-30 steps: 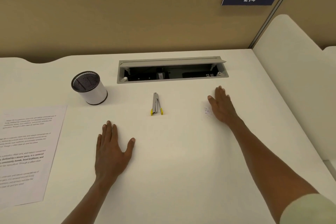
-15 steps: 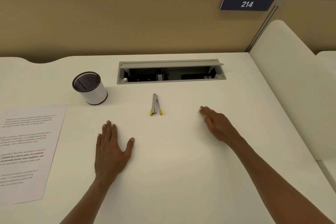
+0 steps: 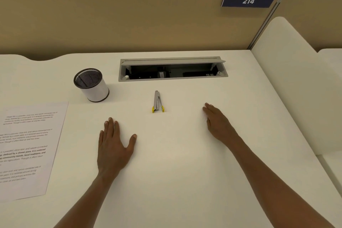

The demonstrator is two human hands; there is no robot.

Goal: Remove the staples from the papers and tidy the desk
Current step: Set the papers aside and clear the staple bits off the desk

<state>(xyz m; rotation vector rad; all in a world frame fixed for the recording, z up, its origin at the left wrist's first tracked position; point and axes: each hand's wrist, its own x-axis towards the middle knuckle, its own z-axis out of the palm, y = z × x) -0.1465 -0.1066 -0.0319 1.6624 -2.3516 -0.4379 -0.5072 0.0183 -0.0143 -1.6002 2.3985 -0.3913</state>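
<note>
On the white desk [image 3: 175,181]: left hand [image 3: 112,146] lying flat, fingers spread; right hand [image 3: 218,124] resting open, edge-on, holding nothing; papers [image 3: 27,148] running off the left edge.

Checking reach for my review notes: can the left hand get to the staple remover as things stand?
Probably yes. The left hand lies flat and holds nothing, and only bare desk shows between it and the staple remover.
</note>
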